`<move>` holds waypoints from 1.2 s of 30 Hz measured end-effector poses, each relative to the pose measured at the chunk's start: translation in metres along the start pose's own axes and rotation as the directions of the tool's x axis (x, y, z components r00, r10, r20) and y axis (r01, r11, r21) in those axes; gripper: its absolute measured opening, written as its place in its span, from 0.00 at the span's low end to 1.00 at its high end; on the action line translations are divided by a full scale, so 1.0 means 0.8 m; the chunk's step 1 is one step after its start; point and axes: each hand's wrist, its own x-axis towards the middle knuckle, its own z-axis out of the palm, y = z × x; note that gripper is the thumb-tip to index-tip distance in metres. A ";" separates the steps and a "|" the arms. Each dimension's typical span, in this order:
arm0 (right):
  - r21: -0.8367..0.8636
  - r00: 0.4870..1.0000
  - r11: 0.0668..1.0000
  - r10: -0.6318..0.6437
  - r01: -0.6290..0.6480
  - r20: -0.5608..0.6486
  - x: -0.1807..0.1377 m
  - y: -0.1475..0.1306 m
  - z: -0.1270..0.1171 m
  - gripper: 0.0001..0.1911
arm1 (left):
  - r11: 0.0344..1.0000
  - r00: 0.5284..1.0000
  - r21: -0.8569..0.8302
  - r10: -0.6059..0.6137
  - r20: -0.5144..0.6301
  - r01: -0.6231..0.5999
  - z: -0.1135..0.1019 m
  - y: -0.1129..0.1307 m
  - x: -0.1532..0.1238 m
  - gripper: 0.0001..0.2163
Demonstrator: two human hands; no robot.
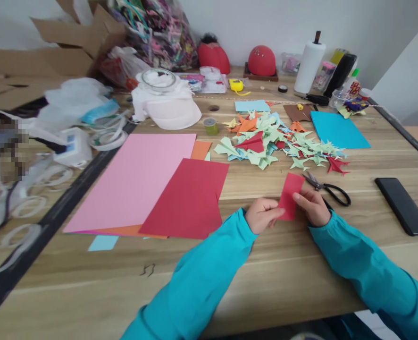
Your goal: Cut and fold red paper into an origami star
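Observation:
A small red paper piece [289, 194] is held upright just above the wooden table [265, 278] between both my hands. My left hand [263, 215] pinches its lower left edge, fingers closed. My right hand [313, 206] grips its right edge, fingers closed as well. Both arms wear teal sleeves. Black-handled scissors [327, 188] lie just behind my right hand. A larger red sheet [189, 198] lies to the left, on top of a pink sheet [138, 179] and an orange one.
A pile of folded paper shapes [276, 144] in green, red and orange sits behind. A blue sheet [338, 130] and a black phone [403, 205] lie right. Tape rolls, a white cap [170, 111], paper towel roll [310, 66] and cardboard crowd the back and left.

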 end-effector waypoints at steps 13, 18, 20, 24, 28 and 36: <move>-0.040 0.989 0.998 -0.050 0.056 0.142 -0.003 -0.006 0.003 0.09 | 0.909 0.990 0.394 0.140 0.011 -0.133 0.005 -0.023 -0.001 0.16; -0.016 0.993 0.999 -0.033 0.035 0.113 -0.006 -0.009 0.007 0.14 | 0.894 0.996 0.438 0.085 0.041 -0.095 0.005 -0.025 -0.002 0.20; 0.004 0.995 1.000 -0.012 0.011 0.102 -0.007 -0.009 0.009 0.15 | 0.880 0.996 0.467 0.080 0.048 -0.093 0.005 -0.025 -0.001 0.20; 0.081 0.998 0.996 0.036 -0.041 0.059 -0.007 -0.007 0.011 0.12 | 0.852 0.994 0.512 0.085 0.075 -0.111 0.004 -0.025 0.000 0.21; 0.208 0.989 0.970 0.138 -0.126 -0.046 -0.006 -0.007 0.010 0.10 | 0.826 0.986 0.542 0.100 0.131 -0.156 0.002 -0.023 -0.001 0.22; 0.368 0.955 0.910 0.257 -0.189 -0.146 0.000 -0.009 0.006 0.08 | 0.831 0.984 0.531 0.099 0.150 -0.164 0.002 -0.017 -0.001 0.21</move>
